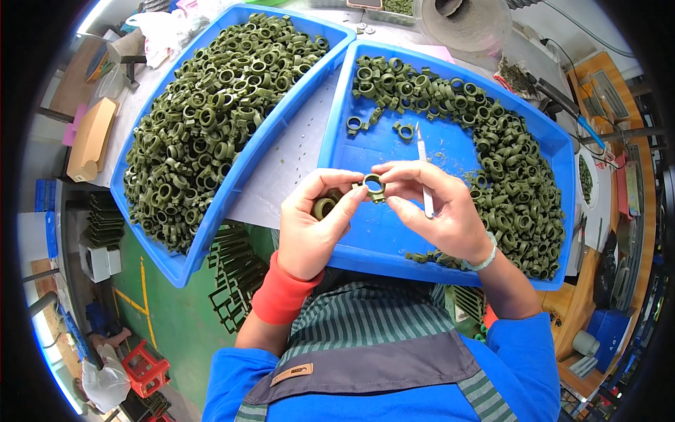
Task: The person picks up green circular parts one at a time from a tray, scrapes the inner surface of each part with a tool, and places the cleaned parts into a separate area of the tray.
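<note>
Over the right-hand blue tray, my left hand (313,221) pinches a small olive-green ring (375,184) with lugs between thumb and forefinger. Another green ring part (324,208) is tucked in the curled fingers of the same hand. My right hand (443,204) has its fingertips at the pinched ring's right side. A slim craft knife (422,149) with a pale handle lies between this hand's fingers, its pointed blade directed away from me. Two loose green rings (405,131) lie on the tray floor beyond my hands.
The right-hand blue tray (337,141) has green rings (517,176) heaped along its far and right sides. To the left, another blue tray (271,119) is piled with similar rings (211,112). An open cardboard box (93,141) stands at far left; a red crate (145,369) is on the floor.
</note>
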Available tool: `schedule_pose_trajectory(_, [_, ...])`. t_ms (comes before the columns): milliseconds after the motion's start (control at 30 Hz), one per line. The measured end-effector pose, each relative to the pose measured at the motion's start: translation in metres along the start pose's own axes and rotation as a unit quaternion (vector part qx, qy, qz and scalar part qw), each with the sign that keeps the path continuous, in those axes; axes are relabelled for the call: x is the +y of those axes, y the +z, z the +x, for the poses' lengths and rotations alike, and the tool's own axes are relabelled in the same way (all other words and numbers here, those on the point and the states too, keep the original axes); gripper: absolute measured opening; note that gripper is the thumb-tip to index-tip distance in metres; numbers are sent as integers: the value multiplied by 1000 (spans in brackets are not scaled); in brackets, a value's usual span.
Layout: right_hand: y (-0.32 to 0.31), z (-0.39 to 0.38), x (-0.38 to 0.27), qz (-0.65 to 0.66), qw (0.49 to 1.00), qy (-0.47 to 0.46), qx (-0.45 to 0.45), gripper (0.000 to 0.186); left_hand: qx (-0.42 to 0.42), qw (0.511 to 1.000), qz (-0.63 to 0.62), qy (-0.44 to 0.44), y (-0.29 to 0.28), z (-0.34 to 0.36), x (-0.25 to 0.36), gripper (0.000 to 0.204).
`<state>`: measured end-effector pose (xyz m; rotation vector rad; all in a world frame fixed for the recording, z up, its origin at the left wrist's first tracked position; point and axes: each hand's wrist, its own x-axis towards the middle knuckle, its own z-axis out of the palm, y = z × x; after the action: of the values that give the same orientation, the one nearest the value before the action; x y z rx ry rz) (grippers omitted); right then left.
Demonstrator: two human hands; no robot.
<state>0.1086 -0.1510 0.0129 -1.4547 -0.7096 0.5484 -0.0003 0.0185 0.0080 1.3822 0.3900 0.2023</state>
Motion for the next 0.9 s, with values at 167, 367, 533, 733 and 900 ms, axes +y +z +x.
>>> schedule_pose_trajectory(167, [1,-1,0,-53,997,56,-19,20,27,993,75,89,8,-1,-10,17])
schedule_pose_trajectory(367, [-7,0,2,57,990,115,-49,17,19,982,111,152,9,1,-14,16])
schedule_pose_trajectory(533, [-6,0,-1,114,983,136,-52,17,11,995,80,62,6,-1,-6,16])
schedule_pose_trajectory(733, [-7,0,-3,61,988,128,-61,18,8,996,67,55,6,-2,-6,16])
schedule_pose_trajectory(900, [-11,2,-2,115,978,150,-83,18,-10,999,37,0,3,0,-2,16])
